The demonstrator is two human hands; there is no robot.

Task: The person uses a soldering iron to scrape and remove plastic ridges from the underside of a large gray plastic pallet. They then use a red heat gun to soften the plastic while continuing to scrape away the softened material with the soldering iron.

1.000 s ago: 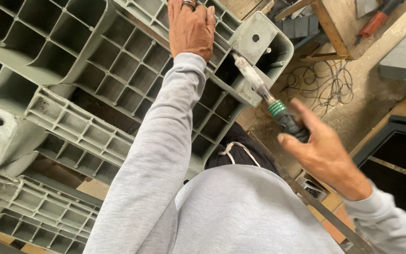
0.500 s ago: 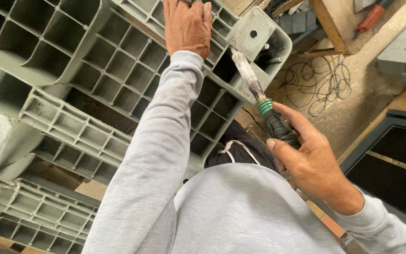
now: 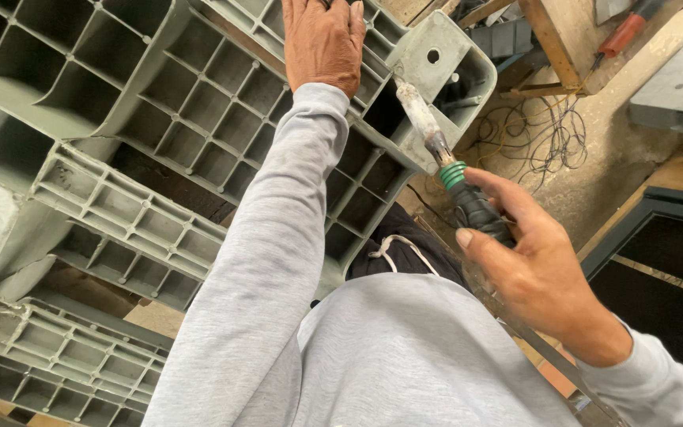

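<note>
— The grey-green moulded plastic pallet with its open ribbed grid (image 3: 199, 134) stands tilted on edge, filling the left and far part of the view, its corner block with a round hole at far centre. Where are the hands?

— The left hand (image 3: 324, 39) lies flat on the far ribs, fingers spread, pressing rather than clamped round anything. The right hand (image 3: 535, 269) is closed around the dark handle of a long tool with a green band and a pale, crusted shaft (image 3: 436, 142); the tip sits against the pallet's corner, just below the hole.

— How would the pallet handle?

— Stiff and bulky, I'd judge, and fairly weighty for plastic. The ribs and rim give firm finger-holds; the flat faces look smoother, likelier to slip.

— Anything else about?

— More grey ribbed pallets (image 3: 49, 348) stacked at near left, a tangle of thin wire (image 3: 539, 134) on the dusty floor to the right, and wooden framing (image 3: 555, 39) at far right.
</note>
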